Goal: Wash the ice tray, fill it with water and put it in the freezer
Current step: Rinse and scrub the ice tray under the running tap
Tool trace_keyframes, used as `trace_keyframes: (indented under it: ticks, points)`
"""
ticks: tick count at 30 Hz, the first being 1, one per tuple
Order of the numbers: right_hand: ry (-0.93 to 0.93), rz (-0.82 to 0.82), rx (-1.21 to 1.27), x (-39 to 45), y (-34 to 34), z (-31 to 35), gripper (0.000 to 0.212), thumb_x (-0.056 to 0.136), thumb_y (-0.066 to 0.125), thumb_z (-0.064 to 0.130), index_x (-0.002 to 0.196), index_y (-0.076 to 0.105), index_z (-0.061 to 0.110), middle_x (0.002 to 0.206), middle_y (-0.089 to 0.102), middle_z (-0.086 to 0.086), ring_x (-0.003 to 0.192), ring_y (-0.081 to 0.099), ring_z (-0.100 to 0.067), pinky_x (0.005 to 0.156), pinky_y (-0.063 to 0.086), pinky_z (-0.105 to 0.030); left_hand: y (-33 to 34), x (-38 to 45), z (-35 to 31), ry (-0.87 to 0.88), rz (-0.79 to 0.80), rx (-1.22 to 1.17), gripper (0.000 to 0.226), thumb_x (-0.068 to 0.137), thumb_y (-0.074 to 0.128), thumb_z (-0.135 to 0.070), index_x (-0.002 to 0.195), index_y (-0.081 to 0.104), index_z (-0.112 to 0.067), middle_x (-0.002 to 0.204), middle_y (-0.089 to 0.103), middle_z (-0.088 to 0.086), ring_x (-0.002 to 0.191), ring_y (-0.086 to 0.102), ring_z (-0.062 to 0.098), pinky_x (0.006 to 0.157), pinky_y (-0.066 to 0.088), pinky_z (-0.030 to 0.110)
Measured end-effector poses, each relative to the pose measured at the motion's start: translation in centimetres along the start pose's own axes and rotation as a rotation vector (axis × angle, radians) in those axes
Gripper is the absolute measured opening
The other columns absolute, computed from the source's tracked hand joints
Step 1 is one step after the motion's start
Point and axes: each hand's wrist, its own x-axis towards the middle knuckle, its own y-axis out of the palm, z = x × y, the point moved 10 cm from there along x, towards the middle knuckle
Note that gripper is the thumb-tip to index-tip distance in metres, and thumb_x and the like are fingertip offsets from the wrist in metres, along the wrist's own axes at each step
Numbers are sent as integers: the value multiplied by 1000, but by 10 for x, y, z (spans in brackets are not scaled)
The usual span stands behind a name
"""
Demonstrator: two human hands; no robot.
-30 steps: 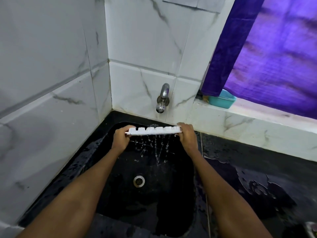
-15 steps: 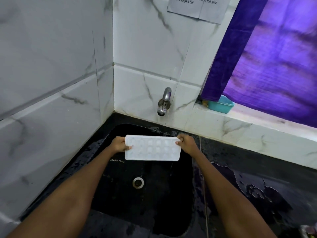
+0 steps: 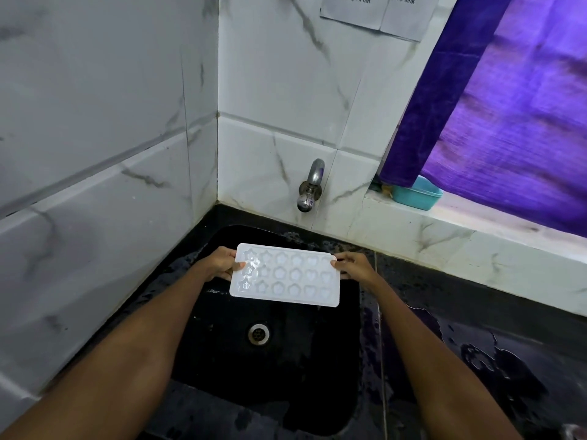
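Head view: the ice tray (image 3: 285, 275) is held face-up over the black sink (image 3: 219, 350), below the tap (image 3: 310, 185). Its short ends are pinched by the left hand (image 3: 219, 265) and right hand (image 3: 352, 267). The tray is judged light, thin, flexible and wet-slippery; support at both ends is advised.

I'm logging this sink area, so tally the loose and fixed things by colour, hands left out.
White: 2, the ice tray held over the sink and the paper notice on the wall.
Black: 1, the sink.
Silver: 2, the tap and the drain.
Teal: 1, the tub on the ledge.
Purple: 1, the curtain.
Total: 7.
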Motion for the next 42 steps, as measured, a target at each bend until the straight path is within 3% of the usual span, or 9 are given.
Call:
trace_keyframes:
  ticks: [7,11,13,16,22,25,35,38,42]
  points:
    - [129,183,-157,-10,14,-23,5,83,65,0,82,61,0,79,64,-8,72,65,-18,59,59,-26,2,-3,-1,-3,-22,1,30,93,54,0,122,58,5,104,62,15,96,60,26,82,54,38]
    - [-123,-102,-236,-4,-11,7,16,75,71,-4,70,60,7,75,61,-11,74,61,-23,76,57,-33,-8,5,-22,158,-164,42,32,85,63,8,117,62,8,103,63,16,96,61,27,76,51,36]
    - [-298,-292,-303,-15,-25,33,9,71,73,-4,75,66,1,73,60,-8,72,56,-18,64,43,-7,-18,1,-49,372,-348,110,33,78,62,13,107,71,-1,102,70,16,99,65,26,82,51,32]
    - [-439,-501,-299,-42,-30,43,12,72,59,-10,73,61,1,69,57,-8,66,52,-19,56,36,-22,-16,-27,-69,571,-619,242,46,75,51,14,112,72,-5,111,72,15,107,67,25,95,51,31]
    - [-135,-208,-641,-43,13,-52,18,75,60,3,66,51,15,68,54,-4,78,61,-31,58,35,-28,34,-10,9,270,-280,632,20,83,60,-5,99,72,-3,98,72,22,101,67,33,81,51,36]
    - [-195,-291,-587,-51,5,-37,28,80,61,4,61,44,18,58,47,5,62,53,-20,52,31,-27,30,-13,15,285,-387,587,27,87,59,-8,112,69,-7,105,71,22,104,65,36,84,51,39]
    - [-159,-320,-296,-62,-14,-46,14,88,57,7,91,44,5,78,48,-16,71,43,-20,60,23,-27,51,-19,17,263,-594,121,29,90,60,-9,114,53,7,103,66,29,98,62,40,82,46,41]
    - [-155,-453,-165,-76,-44,-43,33,90,54,9,119,41,0,86,48,-7,76,46,-18,62,30,-28,84,-19,5,241,-590,48,31,94,54,-11,119,50,7,111,62,29,103,60,40,85,45,41]
    - [-96,-550,-80,-98,-104,-75,43,87,54,5,127,38,-1,90,56,-14,85,53,-25,68,32,-26,140,-19,-28,288,-472,69,33,94,55,-12,121,51,7,115,62,26,107,60,38,86,47,39]
